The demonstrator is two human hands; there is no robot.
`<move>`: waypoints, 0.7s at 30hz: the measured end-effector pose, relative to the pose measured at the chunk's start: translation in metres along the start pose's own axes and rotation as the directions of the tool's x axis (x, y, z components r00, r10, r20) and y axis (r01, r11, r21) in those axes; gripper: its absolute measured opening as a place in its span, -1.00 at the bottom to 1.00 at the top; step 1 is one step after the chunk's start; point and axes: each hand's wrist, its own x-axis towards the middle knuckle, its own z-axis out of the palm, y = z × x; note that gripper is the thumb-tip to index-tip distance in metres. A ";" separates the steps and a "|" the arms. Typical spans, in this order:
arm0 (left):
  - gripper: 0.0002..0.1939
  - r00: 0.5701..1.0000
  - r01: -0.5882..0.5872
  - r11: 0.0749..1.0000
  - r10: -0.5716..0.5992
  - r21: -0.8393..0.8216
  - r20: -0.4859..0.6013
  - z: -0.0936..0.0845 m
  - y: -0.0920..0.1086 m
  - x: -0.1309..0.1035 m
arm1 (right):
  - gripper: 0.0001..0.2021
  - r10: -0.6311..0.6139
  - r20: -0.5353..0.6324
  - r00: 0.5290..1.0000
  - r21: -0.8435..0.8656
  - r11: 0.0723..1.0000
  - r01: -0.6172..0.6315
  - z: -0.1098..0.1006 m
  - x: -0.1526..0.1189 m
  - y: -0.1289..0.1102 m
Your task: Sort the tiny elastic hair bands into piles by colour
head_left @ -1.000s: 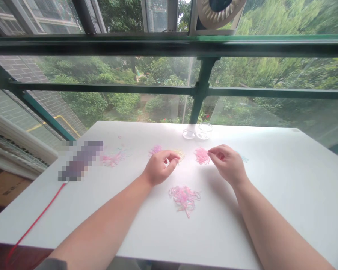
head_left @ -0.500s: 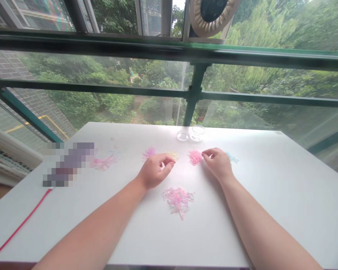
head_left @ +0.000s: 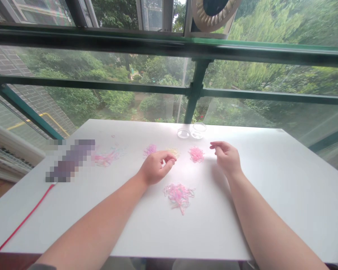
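Note:
My left hand [head_left: 157, 167] rests on the table with its thumb and forefinger tips pinched together; whatever they hold is too small to make out. Just behind it lie a yellow pile of rubber bands [head_left: 173, 152] and a purple pile of rubber bands [head_left: 150, 150]. To the right of the pink pile of rubber bands [head_left: 196, 154], my right hand [head_left: 227, 156] hovers with fingers curled and thumb drawn in. Anything between those fingers is hidden. Nearer to me, between my forearms, sits a mixed pink pile of rubber bands [head_left: 179, 197].
Two round clear containers [head_left: 199, 131] stand at the table's back edge. More mixed rubber bands [head_left: 105, 156] are spread at the left, beside a blurred-out object [head_left: 70, 161] with a red cord [head_left: 25, 219]. Behind the white table [head_left: 281, 195] runs a green railing [head_left: 146, 43] before windows.
My right hand has moved right, away from the pink pile, and now covers the spot where blue bands showed. The left hand has stayed in place. The view has shifted slightly.

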 end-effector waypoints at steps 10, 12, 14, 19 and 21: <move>-0.80 0.935 -0.038 0.999 0.025 0.030 0.355 -0.002 0.005 0.000 | -0.83 -0.087 0.791 0.605 -0.084 0.965 0.249 -0.009 -0.027 -0.040; -0.79 0.905 -0.036 0.999 0.017 0.038 0.425 -0.003 0.008 -0.001 | -0.85 -0.063 0.832 0.552 -0.100 0.961 0.259 -0.010 -0.028 -0.040; -0.76 0.878 -0.046 0.998 0.020 0.043 0.478 -0.004 0.009 -0.002 | -0.86 -0.036 0.863 0.504 -0.111 0.959 0.260 -0.012 -0.029 -0.040; -0.72 0.853 -0.046 0.997 0.010 0.055 0.522 -0.005 0.009 -0.003 | -0.91 -0.022 0.912 0.409 -0.102 0.955 0.278 -0.014 -0.035 -0.045; -0.73 0.856 -0.035 0.998 -0.001 0.059 0.518 -0.005 0.009 -0.002 | -0.96 -0.019 0.907 0.421 -0.110 0.953 0.281 -0.013 -0.038 -0.047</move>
